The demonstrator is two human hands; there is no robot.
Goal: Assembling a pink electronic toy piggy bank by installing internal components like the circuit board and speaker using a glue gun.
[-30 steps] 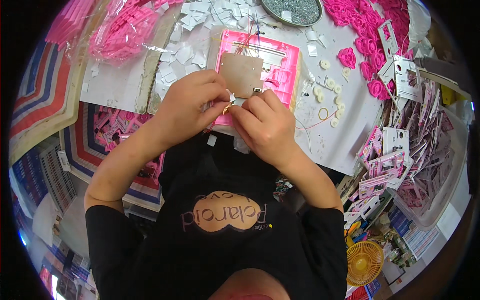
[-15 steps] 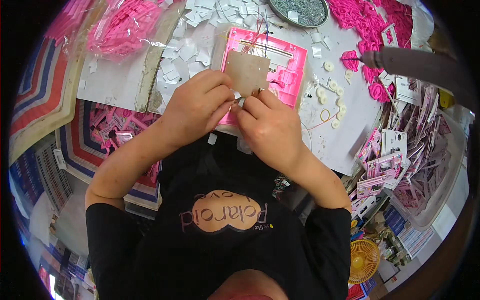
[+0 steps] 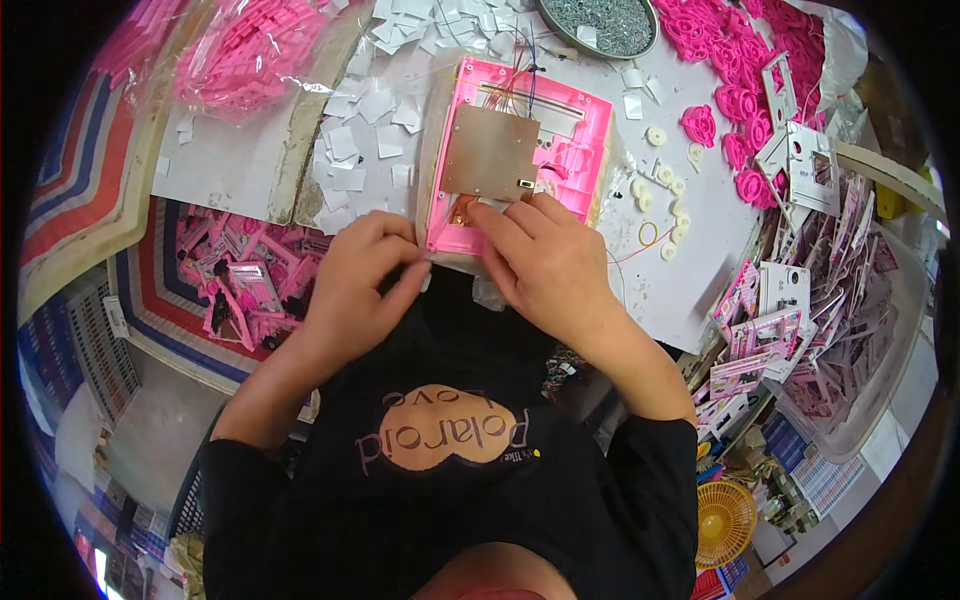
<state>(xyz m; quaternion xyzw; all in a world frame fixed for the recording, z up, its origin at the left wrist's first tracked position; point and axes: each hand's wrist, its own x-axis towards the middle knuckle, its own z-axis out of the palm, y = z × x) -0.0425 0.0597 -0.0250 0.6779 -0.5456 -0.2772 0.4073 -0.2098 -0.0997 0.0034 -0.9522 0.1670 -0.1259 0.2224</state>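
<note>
Spot the left hand (image 3: 372,285), narrow, beside the lower-left corner of the pink casing (image 3: 576,130), by the bench's (image 3: 655,292) near edge; now inside, the coppery piece (image 3: 461,213), liable to skew under uneven pressing from the right hand (image 3: 548,258), bunched there. Can't tell whether gripping with either!

Lettering (image 3: 455,432) stands on the black shirt (image 3: 330,520), in the lower middle of the frame: large dark letters, upside down in this view, run across and beside a tan patch (image 3: 440,458), with a smaller line next to a yellow dot (image 3: 537,453) at its right. At lower right, a blue-and-white sheet (image 3: 830,485) seems to carry rows of print, too small to read.
</note>
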